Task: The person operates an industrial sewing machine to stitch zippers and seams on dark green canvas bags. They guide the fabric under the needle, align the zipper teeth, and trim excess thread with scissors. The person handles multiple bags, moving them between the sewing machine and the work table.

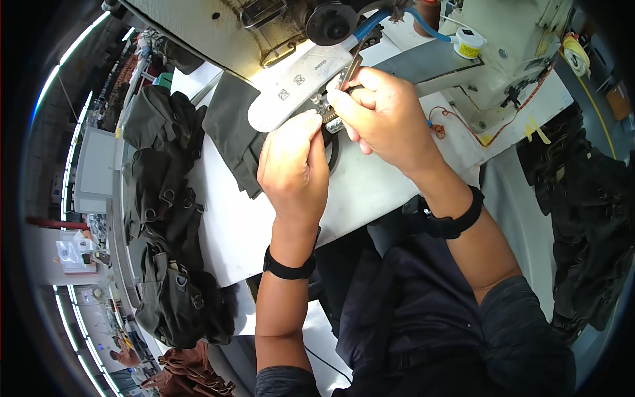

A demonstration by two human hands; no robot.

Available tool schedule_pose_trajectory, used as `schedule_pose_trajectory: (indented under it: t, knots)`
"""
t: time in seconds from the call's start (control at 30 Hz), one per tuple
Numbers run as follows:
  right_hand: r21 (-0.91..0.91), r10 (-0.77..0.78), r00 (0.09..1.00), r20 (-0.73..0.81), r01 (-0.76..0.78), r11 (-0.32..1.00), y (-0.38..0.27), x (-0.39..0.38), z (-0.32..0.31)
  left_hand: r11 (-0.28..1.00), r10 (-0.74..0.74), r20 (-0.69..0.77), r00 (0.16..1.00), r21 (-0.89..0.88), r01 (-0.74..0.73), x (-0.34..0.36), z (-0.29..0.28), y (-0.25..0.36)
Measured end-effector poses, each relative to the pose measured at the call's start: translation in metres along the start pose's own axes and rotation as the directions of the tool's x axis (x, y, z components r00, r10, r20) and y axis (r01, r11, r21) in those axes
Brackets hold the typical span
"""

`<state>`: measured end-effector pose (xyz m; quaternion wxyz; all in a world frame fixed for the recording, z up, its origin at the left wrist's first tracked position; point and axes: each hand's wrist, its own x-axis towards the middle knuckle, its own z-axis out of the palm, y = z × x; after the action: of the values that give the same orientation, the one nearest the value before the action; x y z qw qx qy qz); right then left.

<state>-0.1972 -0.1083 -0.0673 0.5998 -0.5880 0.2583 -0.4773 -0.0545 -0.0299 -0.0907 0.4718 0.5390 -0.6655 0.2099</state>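
Both of my hands work close to the needle area of a sewing machine (301, 86) with a pale rounded cover. My left hand (294, 162) is closed in a pinch beside the presser foot; what its fingertips hold is too small to make out. Just to the right, my right hand (387, 119) has its fingers curled and thumb pressed in near the needle; its contents are hidden too. A dark metal piece (350, 69) rises beside the right fingers. Dark green fabric (231, 126) lies on the white table under the machine, left of my left hand.
Dark green bags with metal rings (162, 198) are piled along the left side, with brown fabric (188, 370) below. More dark pieces (582, 218) hang at the right. A blue hose (423, 23) and a red cord (489, 139) run by the machine. The white table (350, 198) has its edge before me.
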Motion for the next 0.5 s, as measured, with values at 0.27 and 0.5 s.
schedule_pose_trajectory:
  t: [0.27, 0.5]
  knots:
    - [-0.017, 0.007, 1.000, -0.018, -0.007, 1.000, 0.0009, -0.0012, 0.0017, 1.000, 0.006, -0.015, 1.000, 0.003, -0.006, 0.0006, 0.0015, -0.0010]
    - [0.012, 0.022, 1.000, -0.015, -0.022, 1.000, 0.0007, 0.0006, 0.0002, 1.000, -0.007, -0.010, 1.000, 0.012, 0.007, 0.0008, 0.0025, -0.0020]
